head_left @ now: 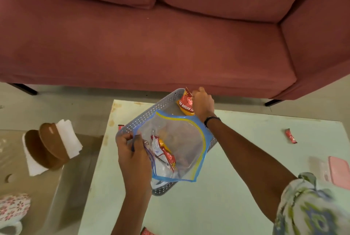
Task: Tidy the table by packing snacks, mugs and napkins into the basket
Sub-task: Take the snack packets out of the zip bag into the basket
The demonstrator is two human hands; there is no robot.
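Snack packet [186, 105] is pinched by the right hand [202, 105] over the basket [144, 119]; left hand [132, 151] grips the zip bag [181, 140].

Basket [144, 117]: you had a grey perforated plastic one, matt.
Zip bag [180, 140]: clear, glossy plastic film with blue and yellow edging, pinched by your left hand [132, 151].
Snack packet [186, 102]: shiny red printed foil, gripped by your right hand [202, 102].
Sofa [170, 35]: matt, soft-napped reddish cloth.
Table [246, 159]: smooth pale surface, stained along the left edge.
Napkins [68, 138]: white, soft paper.
Holder [47, 145]: smooth brown, slightly glossy.
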